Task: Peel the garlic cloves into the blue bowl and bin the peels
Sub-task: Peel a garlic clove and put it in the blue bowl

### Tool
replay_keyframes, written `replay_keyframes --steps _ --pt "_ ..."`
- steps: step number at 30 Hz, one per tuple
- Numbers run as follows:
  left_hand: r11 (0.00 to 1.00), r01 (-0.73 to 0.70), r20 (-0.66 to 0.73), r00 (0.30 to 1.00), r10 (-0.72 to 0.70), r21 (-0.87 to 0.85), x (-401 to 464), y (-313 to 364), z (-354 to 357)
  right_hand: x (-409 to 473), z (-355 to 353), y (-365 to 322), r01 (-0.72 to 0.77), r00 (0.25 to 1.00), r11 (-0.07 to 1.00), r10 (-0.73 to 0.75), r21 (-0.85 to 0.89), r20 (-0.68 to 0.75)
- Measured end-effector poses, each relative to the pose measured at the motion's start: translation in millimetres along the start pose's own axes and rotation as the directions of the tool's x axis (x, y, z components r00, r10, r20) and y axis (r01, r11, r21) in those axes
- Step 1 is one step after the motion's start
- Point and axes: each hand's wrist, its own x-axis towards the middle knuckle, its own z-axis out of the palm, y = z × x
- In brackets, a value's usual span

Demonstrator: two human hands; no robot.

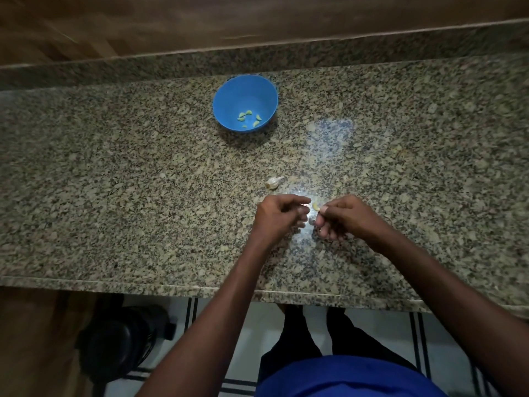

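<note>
A blue bowl [229, 93] stands at the back of the granite counter [114, 167] and holds several peeled garlic cloves [249, 118]. A small piece of garlic bulb [274, 182] in its skin lies on the counter just beyond my hands. My right hand [343, 217] pinches a pale garlic clove [315, 206] at its fingertips. My left hand [279, 216] is close beside it, fingers curled, thumb and fingertips pinched together at something small and pale beside the clove; I cannot tell what it is.
A wooden wall panel [200, 21] rises behind the counter's raised back edge. Below the front edge, a dark round bin-like object [120, 342] stands on the tiled floor at the left, next to my legs.
</note>
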Motion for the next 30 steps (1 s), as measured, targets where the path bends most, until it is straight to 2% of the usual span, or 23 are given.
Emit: replay_keyframes --steps 2,7,10,12,14,16,18,20,23,27,30 --pt "0.997 -0.014 0.023 1.0 0.016 -0.079 -2 4 0 -2 -1 -1 0.007 1.0 1.0 -0.007 -0.012 0.008" --pt "0.99 -0.019 0.055 0.998 0.027 -0.14 -5 8 1 -3 -3 -6 0.004 1.0 1.0 -0.004 -0.021 0.006" --pt "0.975 -0.014 0.082 0.996 0.033 -0.222 -6 8 1 -1 -6 -5 -0.09 0.994 0.985 0.08 0.15 0.071" --pt "0.963 -0.024 0.086 0.995 0.049 -0.269 -8 8 1 -1 -6 -3 -0.169 0.979 0.911 0.111 0.376 0.171" --pt "0.949 -0.022 0.086 0.995 0.051 -0.314 -10 8 3 -2 -5 -1 -0.227 0.958 0.786 0.074 0.574 0.278" --pt "0.931 -0.002 0.09 0.995 0.038 -0.365 -10 8 6 -3 -5 4 -0.267 0.94 0.674 0.026 0.689 0.339" --pt "0.912 0.019 0.099 0.995 0.024 -0.409 -10 8 7 -4 -4 5 -0.291 0.93 0.617 0.003 0.731 0.368" --pt "0.906 0.023 0.104 0.994 0.023 -0.423 -9 6 7 -5 -3 4 -0.273 0.935 0.649 0.006 0.71 0.354" --pt "0.916 0.016 0.093 0.995 0.023 -0.4 -8 4 7 -5 -3 0 -0.224 0.959 0.763 0.063 0.606 0.275" --pt "0.913 0.025 0.092 0.996 0.014 -0.407 -6 2 7 -6 1 -3 -0.223 0.972 0.834 0.154 0.505 0.176" --pt "0.909 0.048 0.1 0.995 -0.007 -0.414 -6 1 8 -8 2 -2 -0.174 0.985 0.936 0.172 0.305 0.033"
